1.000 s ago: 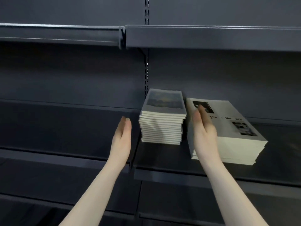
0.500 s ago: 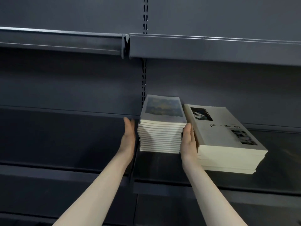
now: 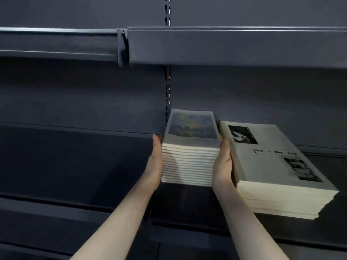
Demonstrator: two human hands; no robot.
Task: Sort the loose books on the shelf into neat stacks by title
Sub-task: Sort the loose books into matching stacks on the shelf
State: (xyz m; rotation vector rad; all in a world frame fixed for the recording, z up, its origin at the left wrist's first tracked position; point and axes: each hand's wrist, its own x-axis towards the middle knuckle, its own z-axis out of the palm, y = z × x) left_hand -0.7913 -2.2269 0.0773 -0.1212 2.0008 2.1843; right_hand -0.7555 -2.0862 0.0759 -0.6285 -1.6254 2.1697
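Two bare arms reach up from the bottom of the view. The left hand [image 3: 155, 162] presses flat on the left side of the small pile of books [image 3: 189, 164], fingers straight. The right hand [image 3: 222, 162] presses flat on its right side, fingers straight too. The pile sits on the dark shelf [image 3: 187, 207] between both palms. Its top book shows a blue and yellow picture. At 3 o'clock from it, just beside the right hand, lies a wider pile of grey books [image 3: 277, 177]. Behind, at 12 o'clock, an upper shelf [image 3: 234, 45] hangs over everything.
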